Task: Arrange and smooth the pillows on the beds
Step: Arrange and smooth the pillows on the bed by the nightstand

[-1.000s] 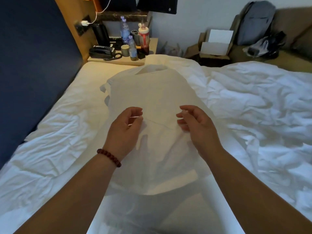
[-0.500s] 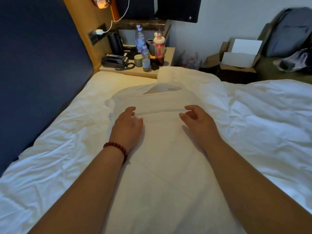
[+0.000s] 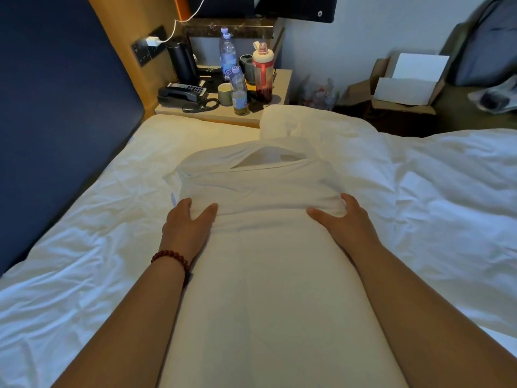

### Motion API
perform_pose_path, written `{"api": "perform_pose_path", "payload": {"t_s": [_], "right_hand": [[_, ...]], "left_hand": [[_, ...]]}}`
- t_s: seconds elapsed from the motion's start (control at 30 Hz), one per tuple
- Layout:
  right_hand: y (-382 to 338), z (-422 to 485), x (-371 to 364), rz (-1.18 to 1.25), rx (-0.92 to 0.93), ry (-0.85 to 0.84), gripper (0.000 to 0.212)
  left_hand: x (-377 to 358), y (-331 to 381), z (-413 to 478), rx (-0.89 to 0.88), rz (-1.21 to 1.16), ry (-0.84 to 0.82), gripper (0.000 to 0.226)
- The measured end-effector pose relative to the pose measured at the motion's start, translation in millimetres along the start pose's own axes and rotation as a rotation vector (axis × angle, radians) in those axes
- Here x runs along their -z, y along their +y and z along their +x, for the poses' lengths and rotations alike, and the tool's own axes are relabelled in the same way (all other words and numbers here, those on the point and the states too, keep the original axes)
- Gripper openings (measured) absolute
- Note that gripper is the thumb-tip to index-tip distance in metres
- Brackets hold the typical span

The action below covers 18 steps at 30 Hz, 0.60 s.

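From the head view, the pillow [image 3: 265,289] lies lengthwise in front of me on the bed [image 3: 98,219], its near end under my forearms and its far end pointing at the desk [image 3: 218,114]. The pillow cover [image 3: 251,191] sits on the far part only, and its loose edge is bunched in a ridge across the pillow.

My left grip [image 3: 187,228] is spread wide at the left end of that ridge, with the thumb on top and the fingers going down the pillow's side. My right grip [image 3: 347,225] mirrors it at the right end, thumb pointing inward and fingers up along the side. Neither pinches the cloth. Each presses into the fold with the web of the hand. I judge I hold them this way, one on each flank, so the cover shifts evenly and does not twist. A slit gapes open at the cover's far end, so the dressing looks unfinished.

The pillow lies along the bed, I think, so that I can work down its length. To my right the duvet [image 3: 433,205] lies rumpled. The white lump [image 3: 293,121] beyond the pillow could be a second pillow, but I cannot tell. The phone [image 3: 181,93] and bottles [image 3: 239,91] on the desk stand well apart from my work.
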State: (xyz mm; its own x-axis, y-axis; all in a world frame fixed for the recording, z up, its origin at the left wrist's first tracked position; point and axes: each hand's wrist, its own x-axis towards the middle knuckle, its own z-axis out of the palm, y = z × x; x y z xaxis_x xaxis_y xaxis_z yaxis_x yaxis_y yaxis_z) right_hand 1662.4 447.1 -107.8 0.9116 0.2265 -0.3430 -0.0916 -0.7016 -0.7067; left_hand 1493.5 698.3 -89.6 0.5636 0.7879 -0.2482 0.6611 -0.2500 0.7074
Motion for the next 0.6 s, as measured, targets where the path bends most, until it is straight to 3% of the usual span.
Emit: {"api": "perform_pose_path", "payload": {"t_s": [0.17,0.3,0.43,0.6], "right_hand": [[4.9,3.8,4.1,0.099,-0.156,-0.091,0.116],[4.2,-5.6,12.7,0.123,-0.245,-0.118,0.123],[0.9,-29.0,20.3,0.122,-0.265,-0.077,0.131],[1.9,-75.9,35.7,0.161,-0.231,0.002,0.107]], "left_hand": [[5.5,-6.0,6.7,0.241,-0.26,-0.074,0.087],[15.8,-4.3,-1.7,0.353,-0.249,-0.187,0.094],[27.1,2.4,-21.1,0.349,-0.255,-0.186,0.091],[49.1,4.9,-63.9,0.252,-0.316,-0.129,0.078]]}}
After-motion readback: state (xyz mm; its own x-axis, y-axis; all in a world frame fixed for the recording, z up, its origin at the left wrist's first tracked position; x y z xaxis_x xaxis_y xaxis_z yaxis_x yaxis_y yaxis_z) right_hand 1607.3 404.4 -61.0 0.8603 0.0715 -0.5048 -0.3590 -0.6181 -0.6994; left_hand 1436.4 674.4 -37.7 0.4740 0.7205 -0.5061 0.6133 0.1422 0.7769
